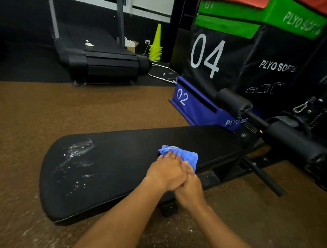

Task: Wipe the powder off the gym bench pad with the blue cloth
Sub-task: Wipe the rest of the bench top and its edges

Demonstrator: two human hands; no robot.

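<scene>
The black gym bench pad (122, 161) lies low across the middle of the view. White powder (76, 153) is smeared and speckled over its left, wide end. A bunched blue cloth (183, 152) sits on the pad's right part. My left hand (166, 171) lies over the cloth's near edge with fingers stretched onto it. My right hand (190, 190) lies partly under the left hand at the pad's front edge, its fingers reaching to the cloth; how it holds the cloth is hidden.
Black foam leg rollers (234, 102) and the bench frame (266, 178) stand at the right. Stacked plyo boxes (232, 58) rise behind them. A treadmill (104, 63) and yellow cones (156, 43) stand at the back. Powder dusts the brown floor (39, 115) near me.
</scene>
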